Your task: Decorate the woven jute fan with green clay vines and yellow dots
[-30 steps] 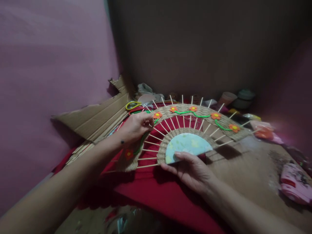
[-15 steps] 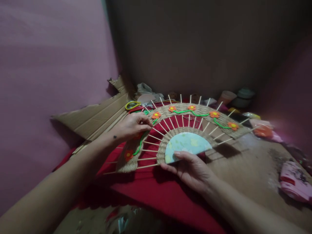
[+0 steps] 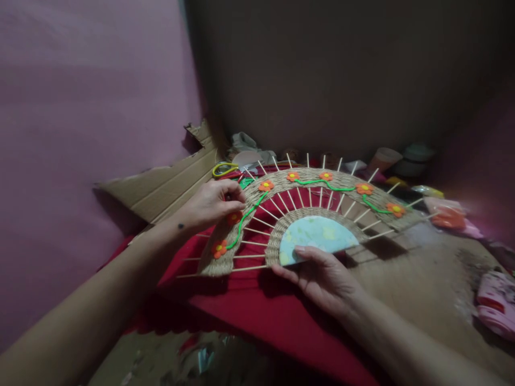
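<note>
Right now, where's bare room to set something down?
Bare wood between the fan, right forearm and pink object, smudged near the object. Red cloth this side of the fan looks bare, maybe sloping. Crowded: behind the fan (cup), off its right tip (packets).

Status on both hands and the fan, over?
Right hand grips fan low; left hand at its woven outer band, hold unclear. Red cloth partly beneath. Left hand partly hides one orange flower.

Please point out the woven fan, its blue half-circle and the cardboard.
Woven fan (image 3: 309,175), head view: top of its outer band.
Blue half-circle (image 3: 316,234), head view: middle of its face.
Cardboard (image 3: 161,187), head view: its broad side.
</note>
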Demonstrator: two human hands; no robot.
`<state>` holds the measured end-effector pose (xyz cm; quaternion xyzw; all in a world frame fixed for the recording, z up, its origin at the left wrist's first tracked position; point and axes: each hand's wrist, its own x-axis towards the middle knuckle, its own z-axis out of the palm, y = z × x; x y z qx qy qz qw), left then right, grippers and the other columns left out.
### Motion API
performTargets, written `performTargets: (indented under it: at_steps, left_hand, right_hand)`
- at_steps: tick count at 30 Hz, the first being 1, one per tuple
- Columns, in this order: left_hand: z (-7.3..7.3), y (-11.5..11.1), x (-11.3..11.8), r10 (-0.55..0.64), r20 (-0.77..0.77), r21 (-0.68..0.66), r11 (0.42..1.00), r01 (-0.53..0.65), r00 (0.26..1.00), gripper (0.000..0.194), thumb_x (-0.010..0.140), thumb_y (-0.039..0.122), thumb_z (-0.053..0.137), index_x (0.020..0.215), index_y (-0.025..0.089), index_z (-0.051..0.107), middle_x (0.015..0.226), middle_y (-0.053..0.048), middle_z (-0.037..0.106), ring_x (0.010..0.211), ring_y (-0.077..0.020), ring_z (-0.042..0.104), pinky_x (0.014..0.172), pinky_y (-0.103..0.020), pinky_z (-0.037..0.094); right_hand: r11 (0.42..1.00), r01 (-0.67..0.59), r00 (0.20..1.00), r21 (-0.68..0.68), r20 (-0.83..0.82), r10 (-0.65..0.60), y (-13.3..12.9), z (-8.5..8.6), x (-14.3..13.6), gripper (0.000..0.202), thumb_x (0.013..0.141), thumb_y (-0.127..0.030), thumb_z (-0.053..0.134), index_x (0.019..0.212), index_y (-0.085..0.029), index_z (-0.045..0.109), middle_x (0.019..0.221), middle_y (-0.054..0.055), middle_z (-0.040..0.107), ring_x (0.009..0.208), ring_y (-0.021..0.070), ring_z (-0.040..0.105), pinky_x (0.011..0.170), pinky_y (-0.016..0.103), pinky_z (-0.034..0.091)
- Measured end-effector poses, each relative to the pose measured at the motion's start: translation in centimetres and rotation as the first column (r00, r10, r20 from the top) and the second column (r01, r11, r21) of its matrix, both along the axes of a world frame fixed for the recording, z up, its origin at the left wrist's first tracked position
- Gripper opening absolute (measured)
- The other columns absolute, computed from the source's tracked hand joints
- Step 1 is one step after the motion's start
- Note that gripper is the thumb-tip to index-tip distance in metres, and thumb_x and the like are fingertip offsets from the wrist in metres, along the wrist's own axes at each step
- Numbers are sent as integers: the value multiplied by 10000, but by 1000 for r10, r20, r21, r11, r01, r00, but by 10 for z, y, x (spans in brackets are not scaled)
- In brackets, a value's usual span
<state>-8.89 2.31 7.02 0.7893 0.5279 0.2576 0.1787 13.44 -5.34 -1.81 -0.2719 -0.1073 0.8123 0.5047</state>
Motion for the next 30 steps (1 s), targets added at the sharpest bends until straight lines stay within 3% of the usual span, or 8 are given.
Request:
performTargets:
  at_steps: [5, 13, 24, 30]
  left_hand:
    - [-1, -10, 5, -35, -75, 10, 999, 36, 997, 137, 724, 295, 597, 710, 166, 642, 731, -7, 607, 706, -143, 546, 661, -268, 410]
    - [-7, -12, 12, 14, -227, 54, 999, -1, 974, 95, 723, 243, 572, 669, 173, 608, 679, -7, 594, 672, -147, 520, 628, -272, 385]
    - [-8, -15, 13, 88, -260, 116, 991, -59, 962, 82, 701, 189, 511, 703, 170, 591, 728, -12, 584, 691, -148, 523, 636, -262, 387]
    - [-9, -14, 11, 48, -205, 60, 998, -37, 978, 103, 723, 196, 515, 725, 169, 614, 756, -15, 602, 707, -150, 542, 647, -262, 406]
  right_hand:
    - [1000, -4, 1000, 3, 5, 4, 1, -1, 1, 202, 566, -33, 757, 663, -140, 616, 692, -14, 627, 729, 140, 584, 775, 475, 563]
    - [1000, -1, 1000, 5, 18, 1, -1, 1, 1, 178, 589, -32, 740, 648, -141, 611, 682, -17, 615, 713, 136, 581, 773, 475, 567]
    - [1000, -1, 1000, -5, -3, 1, 0, 2, 1, 209, 589, -9, 731, 677, -143, 597, 690, -24, 627, 708, 142, 593, 751, 483, 569]
    - [1000, -14, 1000, 18, 2, 14, -1, 3, 1, 205, 597, -30, 731, 679, -151, 588, 691, -26, 609, 716, 140, 585, 777, 478, 555]
